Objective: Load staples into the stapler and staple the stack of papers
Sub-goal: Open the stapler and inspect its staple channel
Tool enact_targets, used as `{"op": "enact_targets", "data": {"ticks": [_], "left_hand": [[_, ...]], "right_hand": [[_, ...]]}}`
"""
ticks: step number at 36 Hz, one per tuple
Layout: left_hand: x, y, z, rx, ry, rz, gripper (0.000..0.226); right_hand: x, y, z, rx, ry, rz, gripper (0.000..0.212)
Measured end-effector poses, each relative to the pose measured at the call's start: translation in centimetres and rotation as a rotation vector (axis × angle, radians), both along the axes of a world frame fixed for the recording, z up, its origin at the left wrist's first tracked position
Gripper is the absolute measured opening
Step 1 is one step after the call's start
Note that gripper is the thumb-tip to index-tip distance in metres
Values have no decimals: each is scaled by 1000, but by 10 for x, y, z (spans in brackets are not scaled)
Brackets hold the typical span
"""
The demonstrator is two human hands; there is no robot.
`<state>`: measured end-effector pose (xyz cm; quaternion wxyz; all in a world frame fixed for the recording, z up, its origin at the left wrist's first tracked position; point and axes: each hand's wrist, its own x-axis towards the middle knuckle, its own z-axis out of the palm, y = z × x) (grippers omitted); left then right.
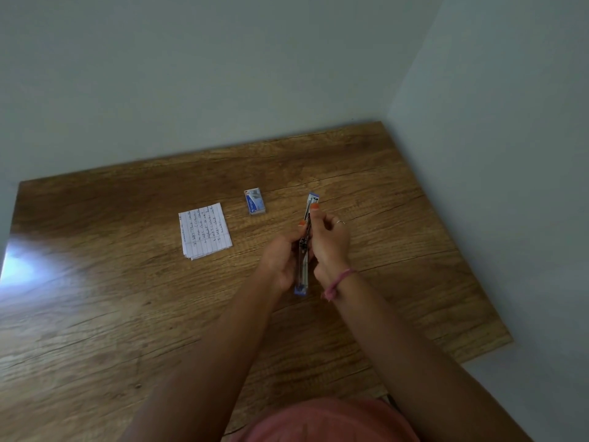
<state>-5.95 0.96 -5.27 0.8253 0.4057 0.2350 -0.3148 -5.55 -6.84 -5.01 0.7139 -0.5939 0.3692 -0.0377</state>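
Pink wrist string [338, 282], finger ring [340, 222]

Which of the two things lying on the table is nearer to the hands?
The small blue and white staple box. It lies just beyond the left hand, while the stack of papers lies farther to the left.

Head camera looks steeply down onto the table [95, 314].

Blue stapler [305, 250] swung open, held above table; papers [205, 235], staple box [255, 201] lying flat.
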Motion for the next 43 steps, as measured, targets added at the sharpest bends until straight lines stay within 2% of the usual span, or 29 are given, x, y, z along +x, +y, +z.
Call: {"op": "enact_targets", "data": {"ticks": [6,12,17,21,26,32,35,38,43], "left_hand": [[3,-3,3,-106,75,104,19],[2,-4,3,-80,42,88,20],[1,-2,1,7,-6,27,21],[-1,0,0,37,-1,15,22],[-1,0,2,50,23,34,22],[0,-2,0,25,19,51,18],[-1,-2,-1,6,3,52,19],[-1,-2,0,-10,-17,36,21],[0,-3,3,-82,39,87,19]], "right_hand": [[-8,-15,0,140,-6,112,30],[-11,-15,-1,140,-68,106,7],[-12,-4,-6,-20,-123,49,6],[-15,3,-12,-213,-153,71,16],[-12,7,-12,-314,-135,70,8],[-6,6,-8,-402,-81,58,12],[-5,5,-6,-353,-72,49,23],[-4,-2,-5,-183,-33,41,37],[-1,-13,4,39,-8,93,33]]}}
